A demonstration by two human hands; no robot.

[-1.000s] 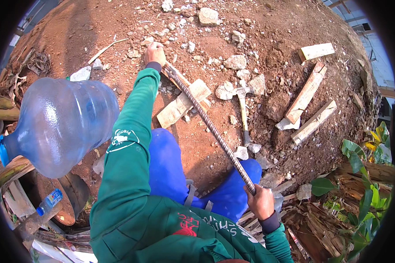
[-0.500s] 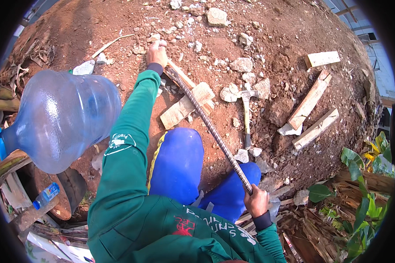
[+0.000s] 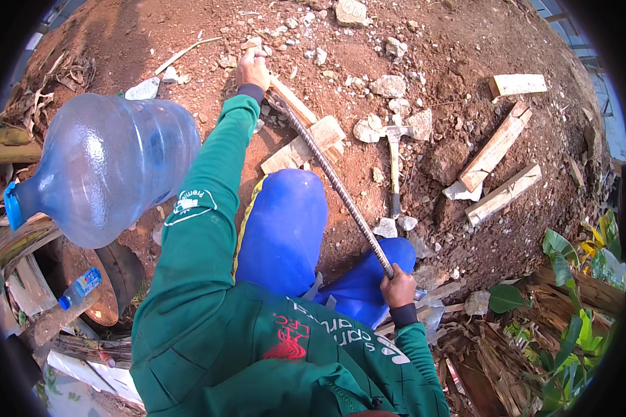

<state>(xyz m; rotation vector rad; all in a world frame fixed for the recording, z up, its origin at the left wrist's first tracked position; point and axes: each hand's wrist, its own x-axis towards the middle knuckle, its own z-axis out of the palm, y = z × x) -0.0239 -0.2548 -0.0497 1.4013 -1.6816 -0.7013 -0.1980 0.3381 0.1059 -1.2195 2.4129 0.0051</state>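
Observation:
A long ribbed steel rebar [image 3: 337, 182] slants across in front of my knees, from far left to near right. My right hand [image 3: 398, 286] is wrapped round its near end, beside my right knee. At the far end my left hand [image 3: 252, 69] is closed, arm stretched out; the bar runs up to it, but the fingers' grip is partly hidden. Beneath the bar a short wooden block [image 3: 302, 146] lies across a longer wooden slat [image 3: 295, 103] on the soil. A claw hammer [image 3: 394, 163] rests on the ground right of the bar, its head between stones.
A large blue water jug [image 3: 118, 167] lies on its side at left, above a small plastic bottle [image 3: 81, 286]. Wood offcuts [image 3: 495, 147] and stones [image 3: 388, 86] are scattered on the reddish soil. Green leaves [image 3: 570, 333] and dry husks fill the lower right.
My right hand and the near end of the rebar have shifted slightly up and left. The view has also moved a little; both hands keep their closed shape.

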